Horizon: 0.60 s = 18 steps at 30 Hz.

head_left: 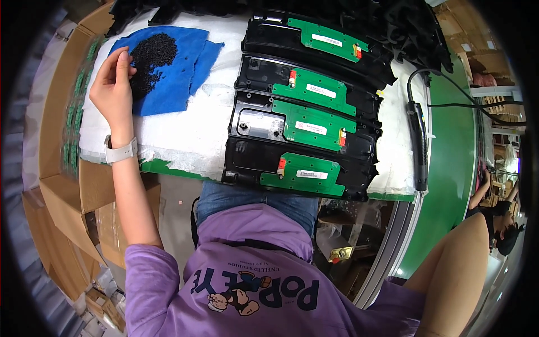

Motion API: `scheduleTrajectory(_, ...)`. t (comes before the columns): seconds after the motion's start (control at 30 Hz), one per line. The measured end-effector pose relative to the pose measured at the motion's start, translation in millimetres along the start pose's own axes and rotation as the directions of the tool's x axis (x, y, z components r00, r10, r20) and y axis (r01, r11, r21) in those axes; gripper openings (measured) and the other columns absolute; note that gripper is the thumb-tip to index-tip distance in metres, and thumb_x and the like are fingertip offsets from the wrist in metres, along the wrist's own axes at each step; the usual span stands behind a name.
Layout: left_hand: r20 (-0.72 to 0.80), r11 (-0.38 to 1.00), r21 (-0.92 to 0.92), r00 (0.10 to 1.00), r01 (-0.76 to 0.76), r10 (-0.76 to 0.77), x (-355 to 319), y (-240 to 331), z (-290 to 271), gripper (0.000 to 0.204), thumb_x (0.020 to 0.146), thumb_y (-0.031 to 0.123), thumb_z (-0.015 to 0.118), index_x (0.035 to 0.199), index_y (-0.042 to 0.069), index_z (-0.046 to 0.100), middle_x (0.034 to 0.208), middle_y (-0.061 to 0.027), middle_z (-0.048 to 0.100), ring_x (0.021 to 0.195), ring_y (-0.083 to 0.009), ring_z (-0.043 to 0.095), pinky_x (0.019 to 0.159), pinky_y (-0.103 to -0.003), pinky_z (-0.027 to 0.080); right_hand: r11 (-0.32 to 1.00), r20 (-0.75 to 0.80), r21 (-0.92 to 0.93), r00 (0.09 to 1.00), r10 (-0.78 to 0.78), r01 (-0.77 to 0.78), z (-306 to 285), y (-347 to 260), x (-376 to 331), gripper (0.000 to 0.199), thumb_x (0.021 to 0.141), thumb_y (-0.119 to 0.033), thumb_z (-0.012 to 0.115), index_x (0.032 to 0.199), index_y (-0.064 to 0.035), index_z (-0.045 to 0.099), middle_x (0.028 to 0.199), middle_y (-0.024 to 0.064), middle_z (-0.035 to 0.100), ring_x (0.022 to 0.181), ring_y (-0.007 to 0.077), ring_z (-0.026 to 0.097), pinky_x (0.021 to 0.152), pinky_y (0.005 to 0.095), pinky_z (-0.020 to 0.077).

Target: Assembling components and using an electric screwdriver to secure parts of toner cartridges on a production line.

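Observation:
My left hand (pixel 114 87) is at the left edge of a blue cloth (pixel 171 98), beside a heap of tiny black pieces (pixel 154 56) that look like screws. Its thumb and fingertips come together in a pinch; whatever is between them is too small to make out. Several black plastic housings (pixel 255 154) lie in a column right of the cloth, each bearing a green circuit board (pixel 292 92) with a white label and a red connector. My right arm (pixel 457 269) is bent at the lower right, its hand out of sight.
A black, pen-shaped powered screwdriver (pixel 417 149) with a cable lies at the table's right side. More black housings (pixel 387 28) crowd the far edge. Cardboard boxes (pixel 64 205) and a tray of green boards (pixel 73 129) stand on the left. Another person (pixel 499 224) is at far right.

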<state>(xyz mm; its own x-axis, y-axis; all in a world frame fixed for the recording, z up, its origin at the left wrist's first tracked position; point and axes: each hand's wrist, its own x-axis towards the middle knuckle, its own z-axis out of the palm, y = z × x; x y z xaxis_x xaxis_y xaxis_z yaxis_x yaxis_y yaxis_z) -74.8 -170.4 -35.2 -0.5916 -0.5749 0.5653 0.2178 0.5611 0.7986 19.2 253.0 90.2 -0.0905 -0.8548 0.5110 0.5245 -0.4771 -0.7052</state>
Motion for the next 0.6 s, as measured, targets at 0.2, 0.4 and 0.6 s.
scheduleTrajectory(0.2, -0.004, 1.0, 0.014, 1.0, -0.013, 0.013, 1.8, 1.0, -0.2, 0.016, 0.088, 0.011, 0.06, 0.099, 0.001, 0.067, 0.081, -0.0038, 0.065, 0.064, -0.0057, 0.057, 0.059, -0.017, 0.045, 0.994, 0.083, 0.071, 0.992, -0.095, 0.089, -5.2, -3.3, -1.0, 0.018, 0.079, -0.003, 0.058, 0.097, -0.0023, 0.06, 0.106, 0.0224, 0.055, 0.095, 0.0363, 0.058, 0.085, 0.0483, 0.0428)
scheduleTrajectory(0.4, -0.032, 1.0, -0.003, 0.999, -0.004, 0.004, 5.0, 1.3, 0.5, 0.014, 0.087, 0.01, 0.061, 0.096, 0.001, 0.068, 0.079, -0.0037, 0.065, 0.06, -0.0059, 0.056, 0.056, -0.018, 0.045, 0.967, 0.235, 0.166, 0.945, -0.229, 0.193, -15.7, -0.9, 0.4, 0.018, 0.079, -0.003, 0.058, 0.097, -0.0022, 0.06, 0.107, 0.023, 0.055, 0.096, 0.0371, 0.057, 0.086, 0.0491, 0.0425)
scheduleTrajectory(0.6, -0.046, 1.0, -0.009, 0.999, 0.0, -0.001, 6.0, 5.5, -1.4, 0.013, 0.085, 0.009, 0.062, 0.092, 0.0, 0.067, 0.074, -0.0036, 0.064, 0.057, -0.0065, 0.056, 0.052, -0.019, 0.045, 0.941, 0.449, 0.244, 0.832, -0.324, 0.235, -20.3, -6.5, 13.6, 0.018, 0.079, -0.003, 0.058, 0.097, -0.0021, 0.06, 0.108, 0.0237, 0.054, 0.097, 0.0378, 0.057, 0.087, 0.0499, 0.0421)
